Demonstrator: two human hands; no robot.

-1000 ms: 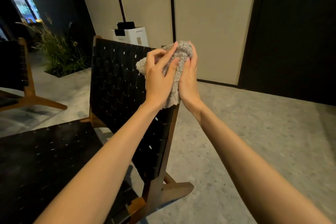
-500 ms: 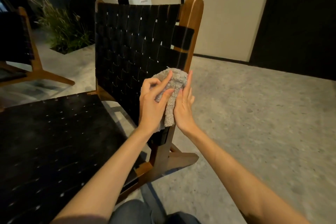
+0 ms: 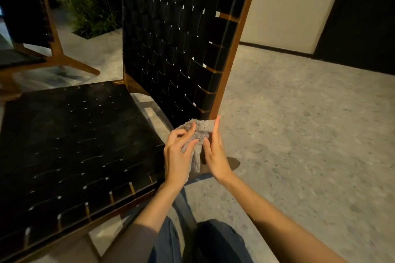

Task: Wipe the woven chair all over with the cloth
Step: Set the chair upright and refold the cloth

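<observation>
The woven chair (image 3: 171,34) has black straps on a brown wooden frame, its backrest upright at centre and its seat (image 3: 70,147) spreading to the left. A fluffy grey cloth (image 3: 197,134) is wrapped round the bottom of the backrest's right wooden post. My left hand (image 3: 178,156) pinches the cloth from the left with curled fingers. My right hand (image 3: 214,151) presses the cloth from the right with straight fingers. The post's foot is partly hidden behind both hands.
A second woven chair (image 3: 27,28) stands at the far left. Tall grass in a floor planter (image 3: 87,6) grows behind it. Speckled grey floor (image 3: 299,134) spreads to the right, bounded by a beige wall (image 3: 286,6) and a dark panel. My knees (image 3: 205,241) show at the bottom.
Both hands slid the cloth down the right backrest post, from its top to its bottom near the seat. The camera tilted down with them.
</observation>
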